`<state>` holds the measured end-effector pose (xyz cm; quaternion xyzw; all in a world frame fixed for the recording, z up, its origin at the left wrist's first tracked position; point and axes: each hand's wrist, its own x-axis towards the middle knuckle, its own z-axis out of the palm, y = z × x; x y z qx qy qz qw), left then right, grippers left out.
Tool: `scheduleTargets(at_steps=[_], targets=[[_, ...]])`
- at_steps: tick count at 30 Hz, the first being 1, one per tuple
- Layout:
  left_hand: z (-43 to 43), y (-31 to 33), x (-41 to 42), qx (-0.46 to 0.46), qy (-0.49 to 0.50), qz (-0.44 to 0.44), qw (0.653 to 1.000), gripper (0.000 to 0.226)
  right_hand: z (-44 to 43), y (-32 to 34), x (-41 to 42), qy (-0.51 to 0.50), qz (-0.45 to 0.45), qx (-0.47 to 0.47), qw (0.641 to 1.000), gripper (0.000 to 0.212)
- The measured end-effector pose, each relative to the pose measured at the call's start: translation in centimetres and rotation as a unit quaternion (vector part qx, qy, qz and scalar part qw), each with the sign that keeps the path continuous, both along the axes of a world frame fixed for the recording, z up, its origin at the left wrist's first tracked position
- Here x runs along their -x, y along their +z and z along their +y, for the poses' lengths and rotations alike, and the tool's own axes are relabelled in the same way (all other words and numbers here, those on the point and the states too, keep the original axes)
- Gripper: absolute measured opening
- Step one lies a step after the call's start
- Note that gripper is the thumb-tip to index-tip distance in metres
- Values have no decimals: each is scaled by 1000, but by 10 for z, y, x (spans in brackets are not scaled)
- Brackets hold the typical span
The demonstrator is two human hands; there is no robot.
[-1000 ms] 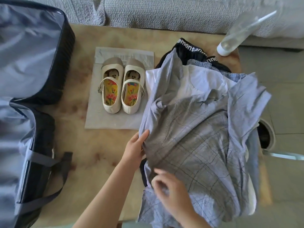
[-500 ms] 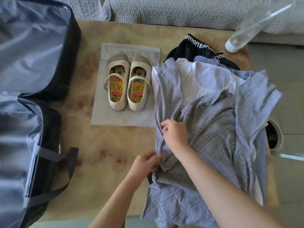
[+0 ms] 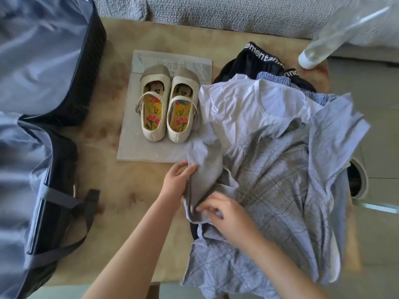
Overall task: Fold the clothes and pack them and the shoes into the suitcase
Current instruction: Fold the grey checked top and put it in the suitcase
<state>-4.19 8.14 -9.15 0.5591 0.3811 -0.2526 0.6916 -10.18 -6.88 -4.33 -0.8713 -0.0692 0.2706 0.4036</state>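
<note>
A grey-blue checked shirt (image 3: 280, 190) lies on top of a heap of clothes at the right of the table. My left hand (image 3: 178, 180) grips a bunched sleeve of it at the heap's left edge. Just below, my right hand (image 3: 222, 214) pinches the same cloth. Under the shirt lie a white top (image 3: 244, 106), a blue striped garment (image 3: 278, 79) and a black garment (image 3: 248, 61) with a lettered waistband. A pair of cream shoes (image 3: 167, 108) stands on a grey bag (image 3: 146, 147). The open suitcase (image 3: 43, 104) with blue lining fills the left side.
A clear spray bottle (image 3: 330, 39) stands at the back right corner of the tan table (image 3: 121, 190). A grey sofa (image 3: 216, 11) runs along the far edge. To the right is tiled floor with a round bin (image 3: 356, 180) partly hidden by cloth.
The sleeve that lay stretched upward has been pulled down and bunched. My right hand has come down from the shirt's middle to its lower left edge. My left hand has moved up onto the sleeve.
</note>
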Motion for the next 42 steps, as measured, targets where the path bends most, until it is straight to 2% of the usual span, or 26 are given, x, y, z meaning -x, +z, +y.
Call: scheduleTargets(at_steps=[2,4,7,9,11,12,14,17,20,23,25,26,28,31,35,39,42], targets=[[8,3,9,-17,8,-15,1000,24,-2,-4,-11,-89,-32,21,995,24],[17,7,22,-33,14,-30,999,8,1,-8,-23,-152,-54,33,986,48],[32,10,44,-67,56,-47,995,7,16,-11,-39,-176,-4,48,983,74],[46,9,58,-99,109,-52,988,7,34,-15,-41,-80,11,127,989,67],[63,6,67,-149,167,-49,973,8,60,-17,-39,19,2,156,988,40],[73,6,70,-172,195,-46,965,7,73,-19,-37,40,-24,138,989,25],[91,8,73,-212,235,-44,948,7,94,-24,-37,16,-117,95,988,7],[112,15,68,-243,272,-51,930,16,116,-26,-51,-99,-224,53,968,7],[127,17,57,-240,301,-33,922,30,130,-24,-69,-106,-257,26,960,10],[131,10,52,-285,212,23,935,31,125,-26,-76,-45,-205,28,977,20],[121,11,52,-330,127,46,934,47,107,-28,-77,-25,-182,53,982,29],[113,14,54,-357,99,26,929,55,95,-29,-79,-29,-179,65,981,33],[97,19,58,-428,66,-54,900,61,66,-30,-83,-50,-173,96,979,37],[83,16,56,-510,-15,-152,846,50,21,-32,-95,-69,-159,168,971,38],[68,0,34,-485,-196,-260,812,30,-24,-39,-120,-85,-142,241,956,42],[58,-16,7,-485,-309,-250,779,40,-45,-44,-140,-33,-140,346,927,38],[62,-27,-6,-528,-347,-197,750,42,-46,-37,-151,-46,-193,333,922,22]])
